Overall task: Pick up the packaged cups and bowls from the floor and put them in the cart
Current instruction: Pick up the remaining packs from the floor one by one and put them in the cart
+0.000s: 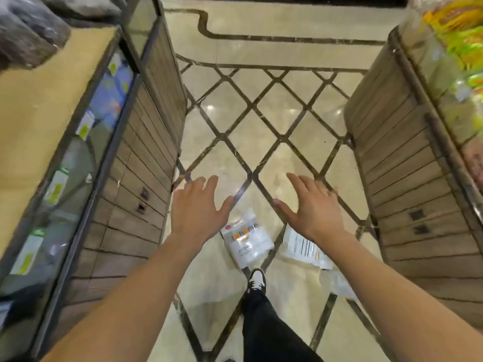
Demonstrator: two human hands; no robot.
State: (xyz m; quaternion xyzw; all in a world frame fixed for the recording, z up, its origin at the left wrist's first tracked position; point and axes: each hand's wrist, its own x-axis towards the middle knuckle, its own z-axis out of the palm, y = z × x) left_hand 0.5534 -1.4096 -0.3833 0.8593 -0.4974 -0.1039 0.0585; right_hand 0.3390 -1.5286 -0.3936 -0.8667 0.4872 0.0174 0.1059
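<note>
White package [247, 242] lies flat, long axis angled away-left; hands [197, 205] empty.

There is just one camera, up on the person's head. It looks forward and down at the floor [261, 121] from high up, with a very wide view between two shelves.

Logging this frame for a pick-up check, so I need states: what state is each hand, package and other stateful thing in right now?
left hand: open, fingers spread, empty, above the floor
right hand: open, fingers spread, empty
package with orange logo: lying flat on the floor, untouched
package with printed label: lying on the floor, partly hidden by the right forearm
clear package: on the floor, blurred
shoe: planted on the floor near the packages
</note>
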